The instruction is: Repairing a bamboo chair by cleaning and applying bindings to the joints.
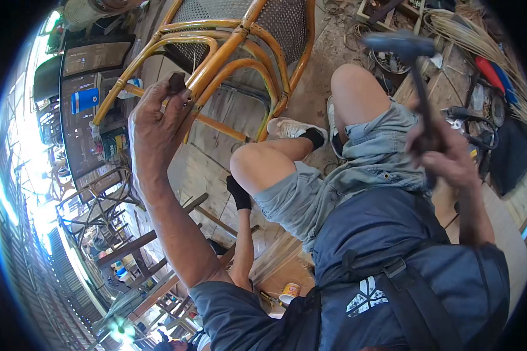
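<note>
My left hand (158,120) is closed with its fingertips around a small dark brown block (176,83), at the end of a thick pole of a rattan chair (236,44). What the block rests on is partly hidden by my fingers. The chair lies tipped over in front of me, with glossy yellow-brown bent poles and a dark woven mesh panel (281,26). On the right, my right hand (448,155) grips a hammer by its dark handle. The hammer's head (399,45) is raised, slightly blurred, and apart from the chair.
A dark glossy table (93,58) with a blue-and-white container (85,100) stands at left. Tools, a bundle of pale strips (474,32) and a red object (489,74) crowd the far right. A small tub (290,292) sits low, and another person (178,345) shows at the bottom.
</note>
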Tool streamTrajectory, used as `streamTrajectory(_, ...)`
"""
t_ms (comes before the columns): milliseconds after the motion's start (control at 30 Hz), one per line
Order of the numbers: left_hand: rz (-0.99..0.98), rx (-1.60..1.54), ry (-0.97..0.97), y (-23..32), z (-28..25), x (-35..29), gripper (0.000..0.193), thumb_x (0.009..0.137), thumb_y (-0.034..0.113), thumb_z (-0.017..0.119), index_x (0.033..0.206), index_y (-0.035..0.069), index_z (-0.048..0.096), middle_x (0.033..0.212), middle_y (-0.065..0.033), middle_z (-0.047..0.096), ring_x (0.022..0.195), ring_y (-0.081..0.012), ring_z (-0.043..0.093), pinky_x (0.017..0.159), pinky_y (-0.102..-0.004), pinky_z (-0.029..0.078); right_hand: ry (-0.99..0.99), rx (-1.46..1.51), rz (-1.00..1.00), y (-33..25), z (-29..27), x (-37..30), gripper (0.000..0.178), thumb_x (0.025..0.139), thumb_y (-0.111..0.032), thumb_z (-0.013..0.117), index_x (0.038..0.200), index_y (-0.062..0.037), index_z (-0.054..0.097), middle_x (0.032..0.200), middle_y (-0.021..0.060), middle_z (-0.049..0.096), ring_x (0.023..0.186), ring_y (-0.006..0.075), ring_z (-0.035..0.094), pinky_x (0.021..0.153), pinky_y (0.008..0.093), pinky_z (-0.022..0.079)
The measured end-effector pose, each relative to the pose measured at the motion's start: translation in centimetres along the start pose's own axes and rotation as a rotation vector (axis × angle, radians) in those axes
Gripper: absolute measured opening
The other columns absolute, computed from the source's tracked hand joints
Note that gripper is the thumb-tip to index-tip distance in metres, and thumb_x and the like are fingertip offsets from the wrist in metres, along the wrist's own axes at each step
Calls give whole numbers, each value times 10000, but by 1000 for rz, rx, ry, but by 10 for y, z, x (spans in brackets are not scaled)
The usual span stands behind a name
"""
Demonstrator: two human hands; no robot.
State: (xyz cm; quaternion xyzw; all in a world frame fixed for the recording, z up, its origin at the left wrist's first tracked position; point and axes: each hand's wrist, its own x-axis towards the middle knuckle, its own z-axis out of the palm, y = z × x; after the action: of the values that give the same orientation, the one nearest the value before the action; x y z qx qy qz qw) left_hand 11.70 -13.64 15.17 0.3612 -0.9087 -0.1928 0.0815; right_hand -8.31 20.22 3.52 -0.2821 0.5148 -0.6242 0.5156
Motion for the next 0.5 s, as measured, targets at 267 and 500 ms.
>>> streamTrajectory(267, 34, -79, -25, -9, 6, -2, 225, 831, 92, 558, 1030, 7, 621, 838, -98, 629, 744, -121, 597, 707, -260, 476, -173, -291, -148, 20, 78, 85, 299, 818, -190, 629, 1036, -24, 508, 767, 8, 486, 634, 95, 436, 592, 254, 381)
streamTrajectory(500, 36, -74, -16, -11, 10, 1, 197, 825, 94, 570, 997, 26, 636, 808, -91, 619, 696, -122, 587, 675, -271, 479, -108, -203, -444, 16, 114, 103, 255, 873, -264, 585, 934, -28, 511, 660, 87, 507, 564, 185, 503, 538, 316, 418)
